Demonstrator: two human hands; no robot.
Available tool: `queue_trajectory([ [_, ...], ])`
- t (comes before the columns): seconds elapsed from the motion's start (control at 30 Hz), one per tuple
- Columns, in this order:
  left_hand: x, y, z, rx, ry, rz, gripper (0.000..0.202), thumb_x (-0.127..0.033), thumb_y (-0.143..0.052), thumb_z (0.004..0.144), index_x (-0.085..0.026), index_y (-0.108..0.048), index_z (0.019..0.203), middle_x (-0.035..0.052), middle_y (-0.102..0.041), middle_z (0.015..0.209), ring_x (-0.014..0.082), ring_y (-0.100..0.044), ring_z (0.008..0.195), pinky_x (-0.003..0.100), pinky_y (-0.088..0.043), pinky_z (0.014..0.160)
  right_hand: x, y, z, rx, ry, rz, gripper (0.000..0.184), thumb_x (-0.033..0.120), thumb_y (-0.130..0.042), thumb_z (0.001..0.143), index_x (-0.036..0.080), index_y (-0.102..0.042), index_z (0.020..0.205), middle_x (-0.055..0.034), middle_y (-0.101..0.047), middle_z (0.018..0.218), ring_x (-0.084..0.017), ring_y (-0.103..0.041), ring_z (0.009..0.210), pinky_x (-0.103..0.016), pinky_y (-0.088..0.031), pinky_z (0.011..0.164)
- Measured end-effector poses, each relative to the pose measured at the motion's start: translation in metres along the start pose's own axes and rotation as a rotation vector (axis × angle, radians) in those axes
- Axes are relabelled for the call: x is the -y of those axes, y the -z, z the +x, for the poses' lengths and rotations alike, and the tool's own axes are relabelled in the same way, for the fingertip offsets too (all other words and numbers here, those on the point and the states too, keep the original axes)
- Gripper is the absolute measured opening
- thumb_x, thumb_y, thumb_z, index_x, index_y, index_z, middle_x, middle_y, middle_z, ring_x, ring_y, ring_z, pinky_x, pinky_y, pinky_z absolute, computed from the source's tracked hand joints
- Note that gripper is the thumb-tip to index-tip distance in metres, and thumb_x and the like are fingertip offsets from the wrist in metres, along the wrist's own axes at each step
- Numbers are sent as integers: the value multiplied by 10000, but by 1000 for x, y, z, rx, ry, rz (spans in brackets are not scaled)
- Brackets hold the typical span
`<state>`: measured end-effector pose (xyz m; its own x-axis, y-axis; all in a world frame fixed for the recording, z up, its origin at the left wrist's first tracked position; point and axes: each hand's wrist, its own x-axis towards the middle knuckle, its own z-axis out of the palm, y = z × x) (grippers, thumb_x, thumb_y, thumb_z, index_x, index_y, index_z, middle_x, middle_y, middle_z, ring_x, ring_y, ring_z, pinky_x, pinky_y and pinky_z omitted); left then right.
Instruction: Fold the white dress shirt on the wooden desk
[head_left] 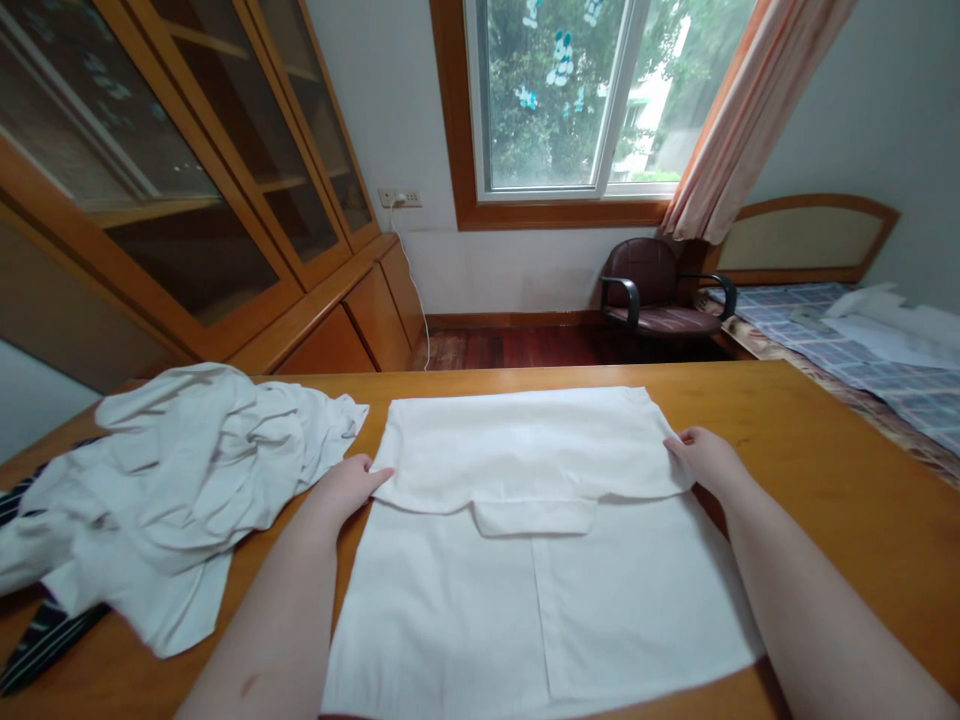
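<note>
A white cloth garment (442,590) lies spread on the wooden table in front of me, its far part folded over toward me. A flap with a collar-like shape (534,517) pokes out below the folded layer, near the middle. My left hand (355,487) pinches the left edge of the folded layer between thumb and fingers. On the opposite side my right hand (705,458) grips the right edge in the same way. The fabric between both hands looks fairly flat, with a slightly wavy lower edge.
Crumpled white cloth (187,470) is heaped at the left of the wooden table (847,520), with dark striped fabric (60,635) under it. Beyond the table stand a glass-door cabinet (300,270), an armchair (652,290) and a bed (915,390).
</note>
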<state>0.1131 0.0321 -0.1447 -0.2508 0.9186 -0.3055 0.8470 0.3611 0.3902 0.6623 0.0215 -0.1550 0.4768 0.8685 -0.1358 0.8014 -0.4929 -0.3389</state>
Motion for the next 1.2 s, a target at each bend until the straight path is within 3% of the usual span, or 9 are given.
queue_trajectory([
  [0.2,-17,10,-18,-180,67,264,516,-597,-552,683,-150,-594,936,194,-650,944,379,-617,883,428,-453,730,15,15,-19,-129,64,-174,464,482,-519,786,124,-608,1069,-183,-644,1036,-325,-592,949,-403,-449,787],
  [0.27,-38,12,-24,-285,-16,308,547,-552,-496,754,-113,-571,1070,228,-610,1066,395,-574,997,463,-432,811,38,20,-31,-252,260,-173,441,432,-494,822,136,-581,1136,-173,-606,1142,-316,-541,1070,-408,-405,904],
  [0.37,-82,7,-23,-305,-355,320,524,-494,-470,810,-138,-538,1189,185,-531,1259,348,-449,1199,444,-328,993,87,15,-48,-204,653,-87,446,434,-467,848,181,-550,1205,-126,-520,1299,-285,-457,1201,-399,-321,1021],
  [0.5,-138,-25,-7,-265,-619,316,593,-505,-440,846,-183,-432,1343,126,-282,1487,312,-190,1374,448,-156,1099,149,-17,-55,-47,894,-83,630,511,-432,855,134,-414,1359,-146,-304,1471,-289,-278,1342,-449,-171,1101],
  [0.6,-157,-66,1,-164,-719,325,618,-514,-392,866,-223,-341,1409,98,-261,1502,308,-168,1382,499,-80,1106,172,-49,-53,73,923,-125,727,572,-372,860,133,-293,1433,-144,-211,1505,-302,-187,1378,-512,-123,1095],
  [0.7,-158,-98,2,-180,-746,363,629,-496,-350,880,-237,-261,1446,85,-260,1503,291,-162,1388,523,-24,1105,175,-72,-51,117,920,-174,706,586,-264,886,164,-255,1453,-113,-220,1506,-280,-164,1388,-515,-78,1100],
  [0.8,-152,-105,4,-174,-755,370,652,-548,-339,869,-260,-257,1447,67,-242,1510,278,-161,1390,500,-42,1112,170,-80,-49,106,906,-185,700,606,-227,888,204,-236,1461,-76,-201,1515,-252,-155,1393,-476,-87,1110],
  [0.97,-129,-82,21,-199,-592,312,703,-619,-316,854,-213,-318,1427,97,-239,1508,276,-154,1394,436,-100,1119,151,-71,-30,105,767,-217,733,647,-239,871,210,-246,1459,-70,-192,1519,-252,-157,1392,-430,-132,1109],
  [1.2,-68,-47,45,-233,-374,260,652,-543,-296,886,-183,-309,1430,110,-238,1504,278,-155,1394,460,-109,1121,89,-50,5,15,563,-274,754,644,-259,867,177,-247,1459,-88,-176,1523,-260,-146,1392,-411,-130,1114],
])
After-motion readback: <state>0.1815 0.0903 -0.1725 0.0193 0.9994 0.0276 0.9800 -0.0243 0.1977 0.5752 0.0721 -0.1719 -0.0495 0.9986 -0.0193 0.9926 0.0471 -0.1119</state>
